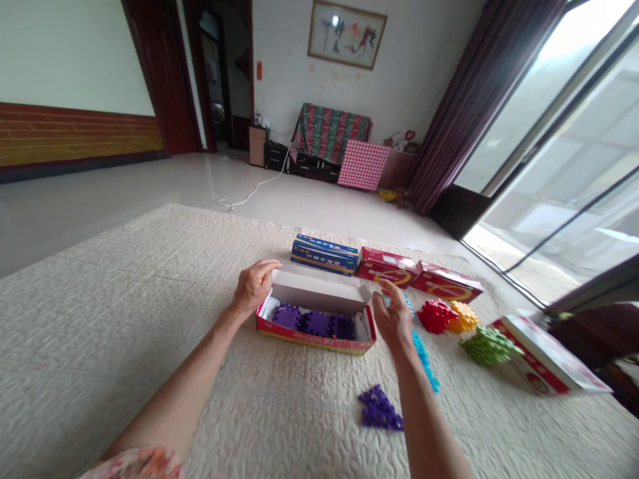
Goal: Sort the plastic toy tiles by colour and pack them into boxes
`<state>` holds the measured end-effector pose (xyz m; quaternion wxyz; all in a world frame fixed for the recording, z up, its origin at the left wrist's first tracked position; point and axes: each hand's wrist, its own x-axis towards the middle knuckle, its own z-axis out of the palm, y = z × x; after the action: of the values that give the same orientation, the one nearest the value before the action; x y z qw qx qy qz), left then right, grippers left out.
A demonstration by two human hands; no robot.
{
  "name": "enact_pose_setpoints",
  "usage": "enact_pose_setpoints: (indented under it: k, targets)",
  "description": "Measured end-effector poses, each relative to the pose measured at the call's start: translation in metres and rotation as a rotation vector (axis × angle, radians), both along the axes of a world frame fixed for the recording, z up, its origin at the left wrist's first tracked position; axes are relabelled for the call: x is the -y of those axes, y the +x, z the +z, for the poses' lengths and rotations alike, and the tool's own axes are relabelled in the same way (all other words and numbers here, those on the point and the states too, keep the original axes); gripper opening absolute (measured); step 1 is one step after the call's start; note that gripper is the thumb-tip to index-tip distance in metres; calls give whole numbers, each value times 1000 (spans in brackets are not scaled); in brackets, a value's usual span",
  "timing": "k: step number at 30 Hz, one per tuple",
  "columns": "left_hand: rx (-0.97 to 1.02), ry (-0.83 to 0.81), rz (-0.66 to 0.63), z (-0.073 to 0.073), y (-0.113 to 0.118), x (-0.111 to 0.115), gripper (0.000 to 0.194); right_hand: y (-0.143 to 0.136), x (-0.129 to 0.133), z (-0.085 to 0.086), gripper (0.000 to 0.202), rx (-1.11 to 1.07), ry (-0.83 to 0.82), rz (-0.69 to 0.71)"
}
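On the mat (pixel 164 346), a purple stack (pixel 380 410) is seen nearest, beside the right forearm. A blue strip (pixel 425 362) is partly covered by that arm. Ahead, between both hands, the open box (pixel 314 338) is placed, its long side turned to the wearer; purple pieces (pixel 318 324) are contained in it. The lid (pixel 319 287) is raised along the far side. The left hand (pixel 255 286) is held at the lid's left corner, fingers curled closely together; whether the card is pinched cannot be told. The right hand (pixel 394 314) is held at the opposite corner, fingers bent, thumb and forefinger slightly parted; contact with the card cannot be confirmed. To the right, a green pile (pixel 490 346) is set against a carton (pixel 554 356). Farther off, a red pile (pixel 436 316) and a yellow pile (pixel 463 317) are found touching. Beyond, a blue box (pixel 324 256) and two red boxes (pixel 387 268) are lined up.
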<state>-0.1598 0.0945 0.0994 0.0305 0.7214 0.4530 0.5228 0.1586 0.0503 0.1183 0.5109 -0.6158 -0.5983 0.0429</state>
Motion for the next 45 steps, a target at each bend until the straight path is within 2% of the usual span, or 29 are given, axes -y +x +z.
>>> enact_pose_setpoints:
  k: [2,4,7,10,13,20,24,28,35,38,45]
  targets:
    - [108,-64,166,-4,-3,0,33,12,-3,-16,50,-149,-66,-33]
    - [227,-212,279,-11,-8,-1,34,18,-6,-29,57,-282,-111,-8]
    - [406,-467,307,-22,-13,-6,34,19,-8,-43,61,-397,-161,53]
    - [454,-544,280,-28,-12,-11,28,18,-10,-47,58,-447,-181,112]
    - [483,-559,227,-27,-5,-13,27,14,-11,-45,55,-484,-178,172]
    - [657,-519,89,-15,8,-2,48,4,-3,-24,54,-562,-129,189]
    - [764,-470,61,-7,7,8,45,0,6,-15,50,-726,-138,296]
    - [760,-465,24,-4,4,17,46,-4,11,-18,49,-835,-131,374]
    - [708,-460,-96,-10,3,22,62,-5,12,-24,53,-809,-130,395]
    - [679,-434,-98,-13,3,20,57,-5,14,-22,51,-803,-140,407]
    - [551,-448,-119,-20,-6,26,31,-1,25,-21,51,-770,-174,401]
